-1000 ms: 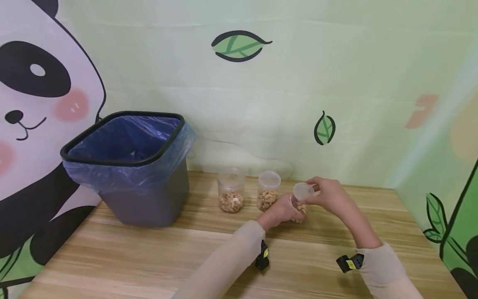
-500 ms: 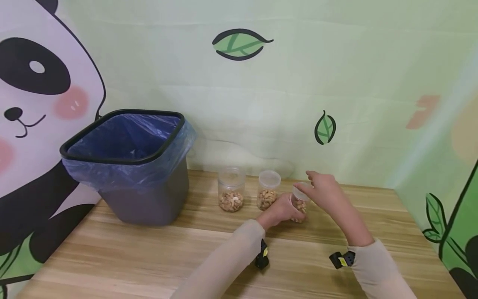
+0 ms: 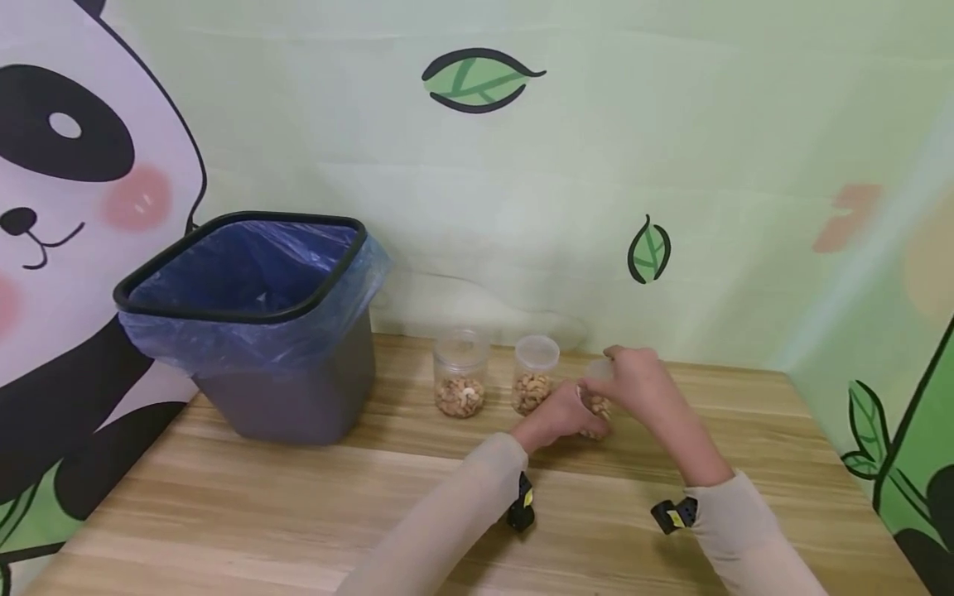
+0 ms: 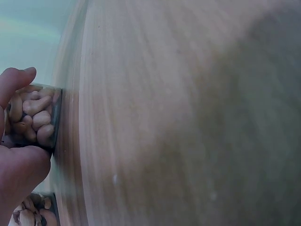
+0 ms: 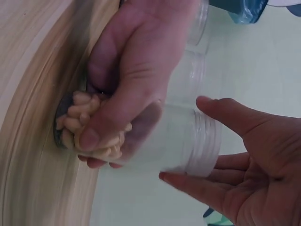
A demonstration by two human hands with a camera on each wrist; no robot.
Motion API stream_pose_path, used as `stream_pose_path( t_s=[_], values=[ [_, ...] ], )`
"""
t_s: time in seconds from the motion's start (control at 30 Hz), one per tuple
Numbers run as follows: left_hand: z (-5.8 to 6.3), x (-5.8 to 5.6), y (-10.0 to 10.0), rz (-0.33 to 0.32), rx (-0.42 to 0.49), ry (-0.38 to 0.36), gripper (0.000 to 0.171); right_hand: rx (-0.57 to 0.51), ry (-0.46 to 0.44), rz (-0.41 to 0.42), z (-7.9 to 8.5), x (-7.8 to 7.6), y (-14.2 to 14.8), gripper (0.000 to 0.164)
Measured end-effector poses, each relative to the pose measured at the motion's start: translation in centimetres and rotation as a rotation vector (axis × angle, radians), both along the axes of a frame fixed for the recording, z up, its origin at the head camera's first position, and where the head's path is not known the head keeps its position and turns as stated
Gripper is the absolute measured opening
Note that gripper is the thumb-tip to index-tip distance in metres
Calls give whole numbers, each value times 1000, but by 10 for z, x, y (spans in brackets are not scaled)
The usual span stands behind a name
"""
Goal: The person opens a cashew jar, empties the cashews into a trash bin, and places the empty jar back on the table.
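Observation:
A clear jar of cashews (image 3: 599, 404) stands upright on the table, rightmost of three. My left hand (image 3: 561, 415) grips it low, the thumb across its side in the right wrist view. My right hand (image 3: 635, 382) is at the top, thumb and fingers around the jar's translucent screw lid (image 5: 206, 143). The lid sits on the jar and is partly covered by that hand in the head view. In the left wrist view the cashews (image 4: 35, 113) show between my left thumb and fingers.
Two more clear lidded jars stand left of my hands, a narrower one with cashews (image 3: 532, 389) and a wider one with mixed nuts (image 3: 460, 396). Further left is a grey bin (image 3: 298, 406) with a blue liner (image 3: 261, 265). A printed backdrop (image 3: 477, 199) rises behind the wooden table (image 3: 298, 521).
My right hand has shifted left and closer over the lid, its wrist turning, so the lid is more covered. My left hand keeps its grip on the jar. The head view has tilted slightly down.

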State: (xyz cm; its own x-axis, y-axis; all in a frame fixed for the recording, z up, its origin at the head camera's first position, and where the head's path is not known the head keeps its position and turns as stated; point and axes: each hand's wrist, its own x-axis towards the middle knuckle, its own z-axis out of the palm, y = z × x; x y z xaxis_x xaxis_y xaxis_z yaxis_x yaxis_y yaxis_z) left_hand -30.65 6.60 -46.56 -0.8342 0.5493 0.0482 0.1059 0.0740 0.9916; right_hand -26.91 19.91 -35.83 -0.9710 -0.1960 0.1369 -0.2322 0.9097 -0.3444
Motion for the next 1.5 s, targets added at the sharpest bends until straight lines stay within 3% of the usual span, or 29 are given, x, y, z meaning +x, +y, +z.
stream_pose_path(
  t_s=[0.2, 0.37, 0.67, 1.5],
  values=[
    [1, -2, -1, 1, -10, 11, 49, -77, -2, 29, 1, 4, 12, 69],
    [2, -1, 0, 1, -10, 0, 53, -130, -7, 99, -3, 2, 26, 62],
    [3, -2, -2, -3, -37, -7, 61, -212, -74, 168, -5, 0, 40, 58],
    [3, -1, 1, 24, -56, -20, 52, -225, -44, 137, 0, 7, 49, 59]
  ],
)
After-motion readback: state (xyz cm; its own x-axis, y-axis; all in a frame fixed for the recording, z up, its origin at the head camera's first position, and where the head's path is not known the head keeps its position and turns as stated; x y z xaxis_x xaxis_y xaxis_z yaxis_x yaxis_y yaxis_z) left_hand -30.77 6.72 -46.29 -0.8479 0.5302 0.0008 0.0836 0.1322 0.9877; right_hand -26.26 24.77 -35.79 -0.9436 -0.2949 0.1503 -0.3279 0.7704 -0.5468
